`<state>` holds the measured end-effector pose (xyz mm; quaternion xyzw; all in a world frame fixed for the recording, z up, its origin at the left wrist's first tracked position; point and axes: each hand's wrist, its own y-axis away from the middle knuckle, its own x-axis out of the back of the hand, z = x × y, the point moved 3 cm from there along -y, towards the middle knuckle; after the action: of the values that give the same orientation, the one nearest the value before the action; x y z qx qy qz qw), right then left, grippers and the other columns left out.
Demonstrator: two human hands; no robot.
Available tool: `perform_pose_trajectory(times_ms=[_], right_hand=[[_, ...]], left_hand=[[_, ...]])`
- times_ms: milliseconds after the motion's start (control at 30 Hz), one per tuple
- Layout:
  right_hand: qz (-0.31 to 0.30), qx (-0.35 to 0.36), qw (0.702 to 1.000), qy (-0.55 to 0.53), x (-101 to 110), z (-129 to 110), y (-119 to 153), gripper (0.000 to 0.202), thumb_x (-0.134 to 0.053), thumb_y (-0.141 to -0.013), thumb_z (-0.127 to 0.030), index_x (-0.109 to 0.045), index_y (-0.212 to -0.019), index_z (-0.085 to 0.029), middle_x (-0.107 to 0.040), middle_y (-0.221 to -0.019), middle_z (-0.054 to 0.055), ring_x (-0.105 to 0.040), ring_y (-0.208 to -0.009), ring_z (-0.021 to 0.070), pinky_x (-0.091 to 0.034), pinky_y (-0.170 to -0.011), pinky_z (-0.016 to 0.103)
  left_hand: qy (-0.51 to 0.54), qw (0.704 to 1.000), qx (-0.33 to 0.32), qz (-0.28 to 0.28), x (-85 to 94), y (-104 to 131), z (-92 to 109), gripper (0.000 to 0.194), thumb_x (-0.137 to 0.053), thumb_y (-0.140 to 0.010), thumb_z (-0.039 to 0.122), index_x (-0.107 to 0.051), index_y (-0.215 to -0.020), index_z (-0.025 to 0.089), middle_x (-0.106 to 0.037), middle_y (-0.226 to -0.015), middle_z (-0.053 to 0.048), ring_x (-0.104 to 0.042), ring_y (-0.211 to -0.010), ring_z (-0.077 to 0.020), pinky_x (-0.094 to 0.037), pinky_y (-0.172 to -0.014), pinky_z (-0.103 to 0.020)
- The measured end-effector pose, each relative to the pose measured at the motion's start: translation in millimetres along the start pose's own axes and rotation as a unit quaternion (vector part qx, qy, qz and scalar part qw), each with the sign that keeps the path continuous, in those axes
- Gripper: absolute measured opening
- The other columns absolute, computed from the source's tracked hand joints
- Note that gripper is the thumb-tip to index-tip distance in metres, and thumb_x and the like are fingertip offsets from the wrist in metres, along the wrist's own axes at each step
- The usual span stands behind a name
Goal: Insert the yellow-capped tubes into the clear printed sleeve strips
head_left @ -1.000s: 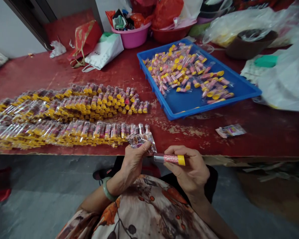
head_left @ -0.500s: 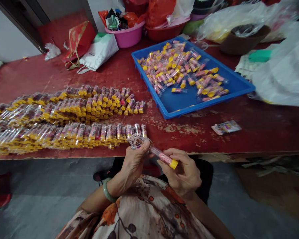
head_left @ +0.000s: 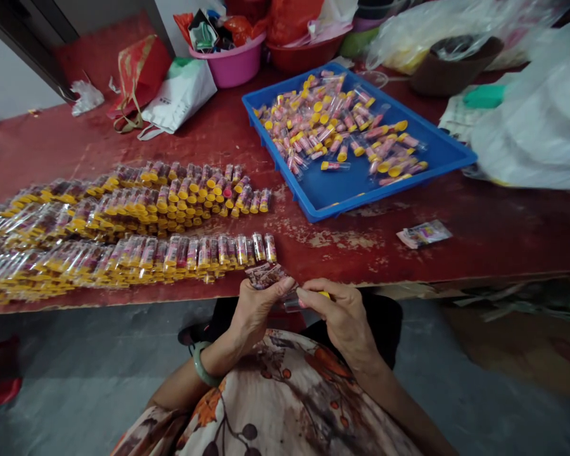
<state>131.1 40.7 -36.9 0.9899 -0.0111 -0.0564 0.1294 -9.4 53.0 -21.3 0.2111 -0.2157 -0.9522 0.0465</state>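
Observation:
My left hand [head_left: 261, 304] is closed on a small stack of printed plastic wrappers [head_left: 266, 275], pinched under the thumb. Close beside it, my right hand [head_left: 344, 313] grips a clear tube [head_left: 293, 306] with a yellow cap [head_left: 323, 294]; the fingers cover most of it. The tube's clear end points at the left hand, and its right thumb and fingertips come close to the wrappers. Whether the tube touches the wrappers I cannot tell. Beyond the hands, rows of wrapped yellow-capped tubes [head_left: 171, 253] lie stacked on the left of the red table [head_left: 342, 259].
A blue tray [head_left: 320, 190] holds a loose heap of yellow-capped tubes [head_left: 327, 120]. More wrappers [head_left: 424, 234] lie near the right front of the table. Bags, a pink basin [head_left: 232, 63] and a brown container [head_left: 456, 69] stand at the back. White plastic [head_left: 541, 126] sits far right.
My right hand has turned the tube, so its yellow cap now faces away and is mostly behind the fingers. Both hands are closer together. The view has shifted slightly.

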Motion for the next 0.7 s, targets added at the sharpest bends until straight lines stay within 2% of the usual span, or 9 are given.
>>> perform_pose_trajectory(times_ms=[133,233,333,467,600,700], right_hand=[[-0.004,-0.008,1.0,-0.02,2.0,2.7,-3.7,0.012,-0.07,-0.071,-0.026,-0.068,-0.063,-0.018,-0.059,-0.059,-0.002,-0.052,-0.059,0.0096,-0.04,-0.058,0.021],[0.005,-0.03,0.997,-0.068,4.5,3.2,-5.2,0.01,-0.07,-0.067,-0.025,-0.067,-0.06,-0.018,-0.057,-0.056,-0.003,-0.05,-0.056,0.0084,-0.04,-0.055,0.02],[0.006,-0.058,0.992,-0.113,4.6,2.2,-6.0,0.013,-0.073,-0.063,-0.027,-0.066,-0.057,-0.018,-0.055,-0.052,-0.003,-0.048,-0.052,0.0076,-0.039,-0.051,0.019],[0.004,-0.077,0.991,-0.108,9.5,0.0,-3.8,0.017,-0.077,-0.063,-0.033,-0.069,-0.063,-0.018,-0.058,-0.056,-0.002,-0.05,-0.053,0.0081,-0.041,-0.052,0.019],[0.019,-0.045,0.995,-0.087,27.6,-3.0,4.1,0.019,-0.076,-0.068,-0.035,-0.071,-0.079,-0.02,-0.063,-0.067,0.0,-0.053,-0.057,0.0092,-0.039,-0.049,0.02],[0.032,0.033,0.998,-0.048,39.8,-8.2,12.9,0.017,-0.074,-0.071,-0.032,-0.071,-0.085,-0.022,-0.064,-0.075,0.001,-0.055,-0.062,0.0105,-0.042,-0.053,0.021]], left_hand=[[-0.015,1.0,0.006,-0.026,1.3,-1.0,-4.2,0.022,-0.083,-0.063,0.027,-0.068,-0.073,0.013,-0.065,-0.067,0.001,-0.054,-0.059,-0.0084,-0.046,-0.061,-0.022],[-0.016,0.999,0.036,-0.025,2.4,-1.2,-5.4,0.024,-0.08,-0.067,0.033,-0.068,-0.075,0.013,-0.064,-0.066,0.0,-0.053,-0.055,-0.0083,-0.045,-0.054,-0.021],[-0.011,0.998,0.062,-0.007,3.6,-1.8,-4.2,0.027,-0.079,-0.067,0.036,-0.069,-0.076,0.013,-0.064,-0.065,0.0,-0.054,-0.053,-0.0087,-0.043,-0.049,-0.021],[-0.011,0.998,0.057,0.034,6.3,-3.8,0.2,0.027,-0.084,-0.06,0.031,-0.069,-0.073,0.012,-0.063,-0.063,0.001,-0.054,-0.052,-0.0078,-0.044,-0.05,-0.02],[0.02,0.997,0.032,0.061,9.7,-7.1,3.8,0.028,-0.086,-0.057,0.03,-0.069,-0.072,0.012,-0.064,-0.064,0.001,-0.054,-0.052,-0.0075,-0.044,-0.05,-0.02],[0.045,0.997,0.035,0.061,10.6,-9.4,3.3,0.031,-0.087,-0.055,0.03,-0.07,-0.074,0.013,-0.065,-0.065,0.001,-0.054,-0.052,-0.0072,-0.044,-0.05,-0.02]])
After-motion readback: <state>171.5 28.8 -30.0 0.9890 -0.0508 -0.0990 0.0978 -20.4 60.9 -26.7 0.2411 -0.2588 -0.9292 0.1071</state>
